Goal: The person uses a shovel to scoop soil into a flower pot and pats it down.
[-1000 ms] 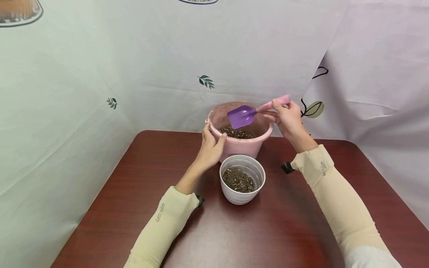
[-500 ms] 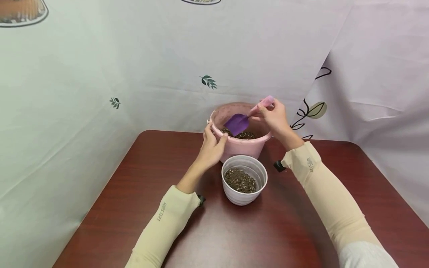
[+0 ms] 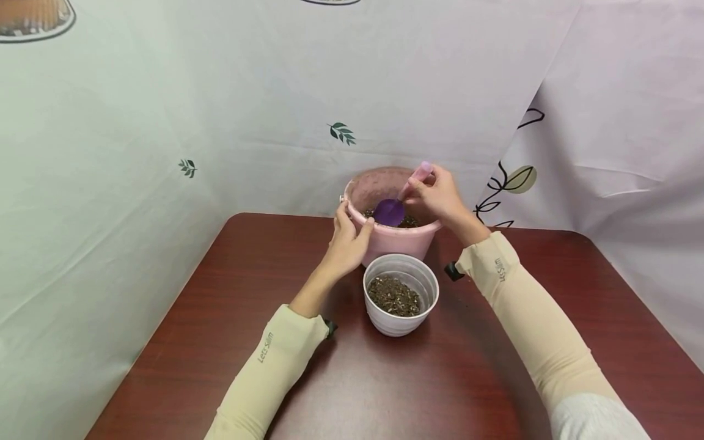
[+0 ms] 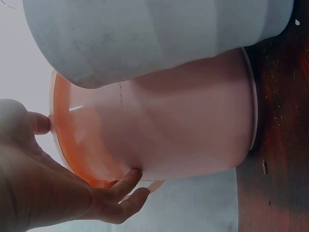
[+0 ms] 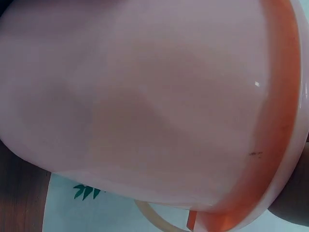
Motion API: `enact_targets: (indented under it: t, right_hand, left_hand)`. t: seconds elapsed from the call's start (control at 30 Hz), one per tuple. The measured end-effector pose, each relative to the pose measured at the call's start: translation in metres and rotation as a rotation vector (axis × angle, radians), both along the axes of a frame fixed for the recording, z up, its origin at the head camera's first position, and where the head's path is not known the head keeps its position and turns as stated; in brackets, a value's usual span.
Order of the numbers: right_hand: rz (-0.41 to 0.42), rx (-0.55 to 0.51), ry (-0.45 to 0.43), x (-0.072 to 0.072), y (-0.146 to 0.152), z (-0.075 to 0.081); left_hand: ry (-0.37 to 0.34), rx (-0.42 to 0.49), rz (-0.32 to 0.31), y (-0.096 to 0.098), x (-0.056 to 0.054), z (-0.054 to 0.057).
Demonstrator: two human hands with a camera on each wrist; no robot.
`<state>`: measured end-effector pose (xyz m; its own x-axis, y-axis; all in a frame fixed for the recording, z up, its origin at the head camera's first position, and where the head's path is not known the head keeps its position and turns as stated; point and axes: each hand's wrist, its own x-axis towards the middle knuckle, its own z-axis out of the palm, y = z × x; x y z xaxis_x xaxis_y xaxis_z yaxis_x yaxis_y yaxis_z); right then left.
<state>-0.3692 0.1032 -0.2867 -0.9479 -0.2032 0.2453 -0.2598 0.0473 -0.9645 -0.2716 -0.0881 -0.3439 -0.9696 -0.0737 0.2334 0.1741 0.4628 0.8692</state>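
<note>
Your left hand [image 3: 348, 244] is holding the pink bucket [image 3: 404, 242] near its rim; white flowerpot [image 3: 393, 325], potting soil [image 3: 393, 296] inside, is standing just in front; purple-bladed trowel [image 3: 389, 213] is slanting into the bucket, your right hand [image 3: 442, 195] gripping its handle.

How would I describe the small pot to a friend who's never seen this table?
On the dark red table, find the pink bucket whose rim the left hand holds. Just in front of it, on the near side, stands a pot with dark soil inside. Unlike the bucket, it is white and smaller, with no hand on it.
</note>
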Motion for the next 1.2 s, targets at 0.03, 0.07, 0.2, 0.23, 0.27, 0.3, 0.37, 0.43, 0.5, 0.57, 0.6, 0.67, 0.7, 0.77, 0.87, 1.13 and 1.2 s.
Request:
enact_targets:
  t: [0.03, 0.07, 0.2, 0.23, 0.27, 0.3, 0.37, 0.43, 0.5, 0.57, 0.6, 0.67, 0.7, 0.77, 0.87, 1.13, 1.2]
  right_hand:
    - [0.003, 0.015, 0.0, 0.0003, -0.0002, 0.0003]
    - [0.01, 0.024, -0.005, 0.0005, -0.0005, 0.0006]
    - [0.043, 0.09, -0.002, 0.0006, -0.0017, 0.0002]
    - [0.051, 0.106, 0.0, 0.0005, -0.0023, -0.0003]
    - [0.062, 0.122, 0.009, 0.0001, -0.0027, -0.001]
    - [0.066, 0.144, 0.024, 0.0001, -0.0031, -0.0015]
    - [0.081, 0.172, 0.048, -0.0003, -0.0034, -0.0024]
    - [0.087, 0.208, 0.074, -0.0002, -0.0033, -0.0027]
    - [0.084, 0.24, 0.087, 0.0002, -0.0031, -0.0023]
    - [0.081, 0.269, 0.094, 0.0008, -0.0029, -0.0015]
    - [0.077, 0.282, 0.095, 0.001, -0.0028, -0.001]
    - [0.064, 0.305, 0.094, 0.0013, -0.0028, -0.0004]
    - [0.057, 0.316, 0.094, 0.0014, -0.0028, -0.0003]
    - [0.042, 0.342, 0.099, 0.0014, -0.0027, -0.0004]
    - [0.01, 0.374, 0.105, 0.0022, -0.0028, 0.0]
    - [-0.082, 0.416, 0.137, 0.0038, -0.0034, 0.0016]
    - [-0.098, 0.418, 0.157, 0.0043, -0.0032, 0.0016]
  left_hand:
    - [-0.001, 0.002, -0.001, 0.0001, -0.0001, 0.0]
    - [-0.002, 0.005, -0.001, 0.0003, -0.0001, 0.0]
    - [-0.006, 0.009, 0.002, 0.0013, -0.0005, -0.0005]
    - [-0.007, 0.01, 0.003, 0.0013, -0.0005, -0.0008]
    - [-0.006, 0.011, 0.004, 0.0014, -0.0004, -0.0011]
    - [-0.006, 0.012, 0.005, 0.0015, -0.0004, -0.0013]
    - [-0.004, 0.014, 0.005, 0.0017, -0.0005, -0.0019]
    - [-0.003, 0.011, 0.008, 0.002, -0.0006, -0.0022]
    - [-0.002, 0.013, 0.007, 0.0023, -0.0007, -0.0023]
    - [-0.001, 0.011, 0.007, 0.0025, -0.0008, -0.0023]
    - [0.0, 0.008, 0.007, 0.0026, -0.0007, -0.0022]
    - [0.001, 0.004, 0.007, 0.0024, -0.0007, -0.0022]
    - [0.002, 0.0, 0.008, 0.0024, -0.0005, -0.002]
    - [0.002, -0.011, 0.012, 0.0021, -0.0004, -0.0023]
    - [0.002, -0.019, 0.01, 0.0017, -0.0005, -0.0026]
    - [0.009, -0.015, 0.001, 0.0006, -0.0017, -0.0035]
    - [0.012, -0.019, -0.001, 0.0005, -0.0016, -0.0034]
